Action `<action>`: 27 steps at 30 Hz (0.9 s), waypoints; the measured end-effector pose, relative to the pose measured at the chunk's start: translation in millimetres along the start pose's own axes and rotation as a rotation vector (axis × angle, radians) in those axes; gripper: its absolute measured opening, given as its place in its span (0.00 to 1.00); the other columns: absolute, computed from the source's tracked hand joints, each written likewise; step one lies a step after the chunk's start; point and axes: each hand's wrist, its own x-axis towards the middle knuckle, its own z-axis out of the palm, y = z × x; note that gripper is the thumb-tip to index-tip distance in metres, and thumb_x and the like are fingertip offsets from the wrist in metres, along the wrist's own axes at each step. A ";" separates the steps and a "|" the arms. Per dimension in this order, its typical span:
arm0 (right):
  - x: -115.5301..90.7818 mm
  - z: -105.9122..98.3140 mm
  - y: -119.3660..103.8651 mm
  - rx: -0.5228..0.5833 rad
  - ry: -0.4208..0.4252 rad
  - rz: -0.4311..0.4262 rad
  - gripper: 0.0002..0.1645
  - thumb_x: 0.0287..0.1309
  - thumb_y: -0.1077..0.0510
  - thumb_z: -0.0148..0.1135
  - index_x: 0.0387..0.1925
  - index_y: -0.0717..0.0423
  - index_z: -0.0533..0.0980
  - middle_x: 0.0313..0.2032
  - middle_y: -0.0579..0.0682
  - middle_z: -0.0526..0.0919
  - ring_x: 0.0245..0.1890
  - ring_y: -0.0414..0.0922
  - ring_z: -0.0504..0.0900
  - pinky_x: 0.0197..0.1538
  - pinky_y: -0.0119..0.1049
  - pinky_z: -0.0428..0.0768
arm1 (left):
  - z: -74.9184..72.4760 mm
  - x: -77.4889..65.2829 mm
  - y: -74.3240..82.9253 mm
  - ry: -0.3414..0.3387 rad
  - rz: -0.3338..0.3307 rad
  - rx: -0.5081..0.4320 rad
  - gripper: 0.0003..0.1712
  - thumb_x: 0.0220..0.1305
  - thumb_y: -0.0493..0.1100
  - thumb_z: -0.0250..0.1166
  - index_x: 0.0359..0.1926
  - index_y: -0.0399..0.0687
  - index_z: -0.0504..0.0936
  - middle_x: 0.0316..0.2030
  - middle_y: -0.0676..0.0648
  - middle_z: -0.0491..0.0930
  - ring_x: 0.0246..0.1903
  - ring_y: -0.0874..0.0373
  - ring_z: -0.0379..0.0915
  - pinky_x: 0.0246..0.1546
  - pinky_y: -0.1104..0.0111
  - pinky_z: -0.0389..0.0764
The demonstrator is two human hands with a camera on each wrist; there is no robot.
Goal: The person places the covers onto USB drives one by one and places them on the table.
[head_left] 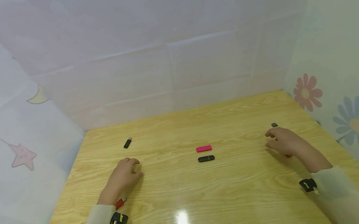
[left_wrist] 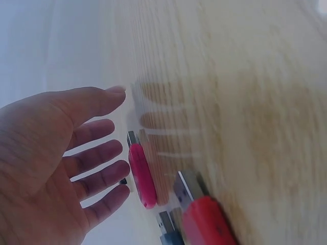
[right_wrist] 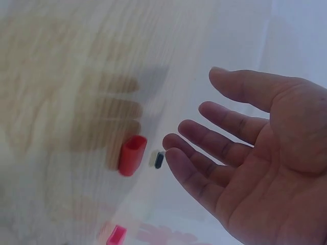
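My left hand [head_left: 122,176] hovers over the table's left side, its fingers loosely bent with nothing between them. Past its fingertips, a black USB stick [head_left: 127,143] lies with its metal plug bare. A red USB stick [head_left: 120,202] lies by the left wrist. In the left wrist view, a pink USB stick [left_wrist: 142,176] and a dark one [left_wrist: 170,232], partly cut off, also appear. At the right, my right hand [head_left: 287,144] hovers empty with relaxed fingers. Near it are a small dark cap [right_wrist: 159,160], a red cap [right_wrist: 132,155] and a pink cap [right_wrist: 116,235].
Mid-table, a pink USB stick [head_left: 203,148] lies just behind a black capped USB stick [head_left: 206,158], both sideways. The wooden table [head_left: 182,127] meets a pale sheet [head_left: 173,70] at the back, with patterned sheets at both sides. Each wrist wears a small black camera.
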 end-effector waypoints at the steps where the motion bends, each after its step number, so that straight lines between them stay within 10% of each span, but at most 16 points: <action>1: -1.3 -0.6 1.1 -0.001 0.001 0.003 0.33 0.72 0.53 0.56 0.66 0.74 0.65 0.63 0.80 0.66 0.33 0.68 0.78 0.39 0.53 0.78 | -0.1 -0.5 -0.6 0.001 0.000 -0.003 0.26 0.68 0.49 0.69 0.60 0.39 0.78 0.55 0.39 0.77 0.50 0.46 0.75 0.51 0.51 0.78; 8: -8.3 -8.4 12.7 -0.072 0.026 0.000 0.32 0.72 0.52 0.57 0.63 0.75 0.68 0.59 0.78 0.71 0.56 0.73 0.73 0.52 0.63 0.76 | -1.3 -5.8 -10.3 0.017 -0.003 -0.014 0.25 0.68 0.49 0.68 0.60 0.39 0.78 0.55 0.39 0.76 0.55 0.43 0.72 0.55 0.49 0.76; 27: -31.5 -28.1 58.5 -0.178 0.020 0.066 0.30 0.68 0.56 0.58 0.58 0.80 0.69 0.55 0.81 0.73 0.54 0.76 0.73 0.50 0.65 0.76 | -4.0 -17.4 -25.8 -0.027 -0.031 -0.014 0.23 0.69 0.48 0.67 0.57 0.36 0.80 0.51 0.38 0.79 0.53 0.40 0.74 0.54 0.47 0.77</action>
